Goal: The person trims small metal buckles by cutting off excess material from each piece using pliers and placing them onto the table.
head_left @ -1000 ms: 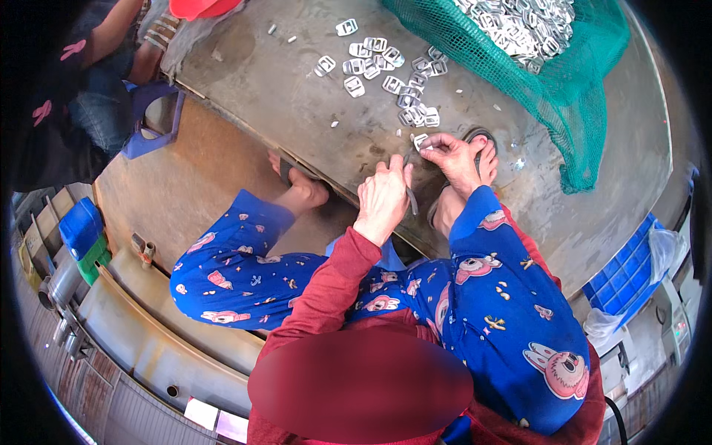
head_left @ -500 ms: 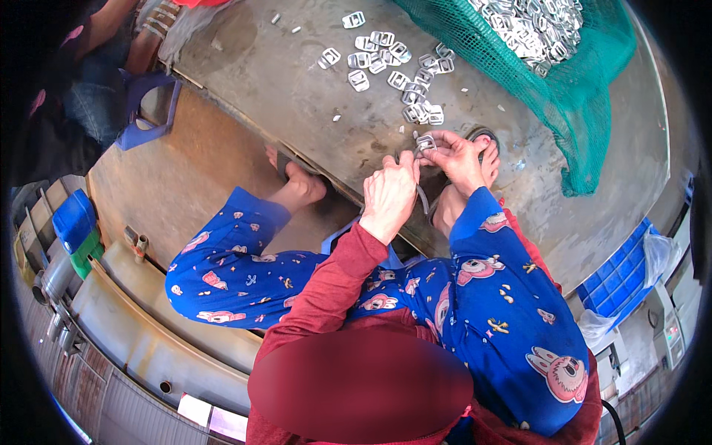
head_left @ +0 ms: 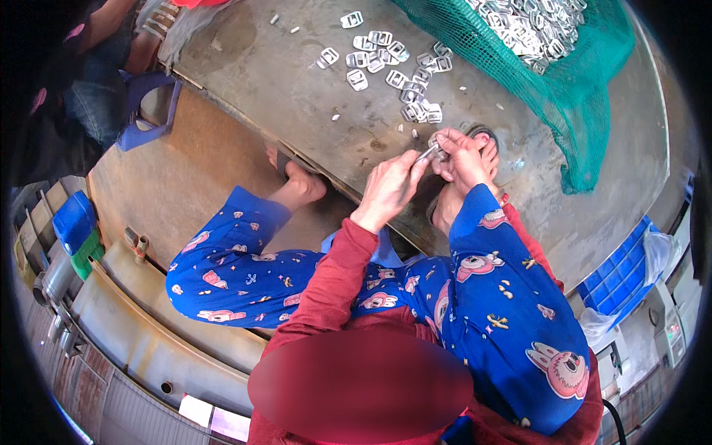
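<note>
My left hand (head_left: pixel 391 187) is closed round a slim grey metal piece (head_left: pixel 428 153), whose tip points at my other hand; most of it is hidden by the fingers. Just to the right, my right hand (head_left: pixel 466 162) pinches a small silver buckle (head_left: pixel 437 148), partly covered by fingertips. The two hands nearly meet over the front edge of the metal table (head_left: pixel 267 81). Beyond them lie several loose silver buckles (head_left: pixel 413 93), flat frames with a bar, some overlapping.
At the back right a green mesh sack (head_left: pixel 586 126) lies open round a heap of silver buckles (head_left: pixel 530 33). My sandalled foot (head_left: pixel 486 144) rests beside my right hand. A blue crate (head_left: pixel 619 259) stands at right. Another person's leg (head_left: pixel 93 107) and a purple stool (head_left: pixel 152 111) are at far left.
My left hand has turned, its thumb now showing along the metal piece. My right hand has shifted slightly right and curled more over the buckle.
</note>
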Available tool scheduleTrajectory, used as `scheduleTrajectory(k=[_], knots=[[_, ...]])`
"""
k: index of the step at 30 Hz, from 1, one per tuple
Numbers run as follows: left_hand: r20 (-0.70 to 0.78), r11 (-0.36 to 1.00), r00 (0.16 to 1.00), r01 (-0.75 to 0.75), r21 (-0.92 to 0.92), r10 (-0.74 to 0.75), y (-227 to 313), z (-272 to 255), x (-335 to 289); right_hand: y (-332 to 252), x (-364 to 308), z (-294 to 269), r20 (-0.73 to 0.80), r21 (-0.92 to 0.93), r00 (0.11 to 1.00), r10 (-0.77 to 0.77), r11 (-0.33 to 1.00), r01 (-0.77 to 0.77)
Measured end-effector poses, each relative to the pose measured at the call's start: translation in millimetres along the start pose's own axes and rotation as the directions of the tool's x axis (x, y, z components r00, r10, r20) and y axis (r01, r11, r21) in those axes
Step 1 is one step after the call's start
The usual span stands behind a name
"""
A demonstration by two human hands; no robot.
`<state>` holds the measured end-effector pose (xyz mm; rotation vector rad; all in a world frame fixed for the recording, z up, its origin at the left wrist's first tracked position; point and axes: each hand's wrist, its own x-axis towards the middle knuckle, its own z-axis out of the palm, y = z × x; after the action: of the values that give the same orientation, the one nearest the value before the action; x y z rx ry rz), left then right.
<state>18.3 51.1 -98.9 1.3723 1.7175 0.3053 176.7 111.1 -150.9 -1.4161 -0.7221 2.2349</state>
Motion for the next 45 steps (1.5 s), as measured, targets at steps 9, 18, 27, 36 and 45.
scheduleTrajectory(k=[9, 18, 27, 36, 45], knots=[[-0.065, 0.982, 0.998, -0.032, -0.185, 0.021, 2.9, 4.4, -3.6, -0.2, -3.5, 3.5, -0.110, 0.116, 0.993, 0.030, 0.993, -0.017], [-0.092, 0.986, 0.992, -0.072, 0.149, 0.086, 14.8, -0.7, -4.0, 1.3, -7.7, 5.8, -0.077, -0.226, 0.986, -0.150, 0.966, 0.130], [-0.107, 0.979, 0.985, -0.148, -0.139, 0.134, 14.2, 13.5, 2.9, -2.8, -11.2, -9.9, -0.046, 0.243, 0.990, 0.131, 0.963, -0.116], [-0.239, 0.990, 0.971, 0.018, 0.140, 0.016, -22.8, -22.5, -6.3, -155.2, -74.5, -2.8, 0.053, -0.990, 0.864, -0.500, 0.085, 0.110], [-0.242, 0.999, 0.970, 0.033, 0.004, -0.031, -21.5, -34.2, -8.1, -150.2, -49.5, 24.2, 0.109, -0.837, 0.764, -0.636, 0.355, 0.416]])
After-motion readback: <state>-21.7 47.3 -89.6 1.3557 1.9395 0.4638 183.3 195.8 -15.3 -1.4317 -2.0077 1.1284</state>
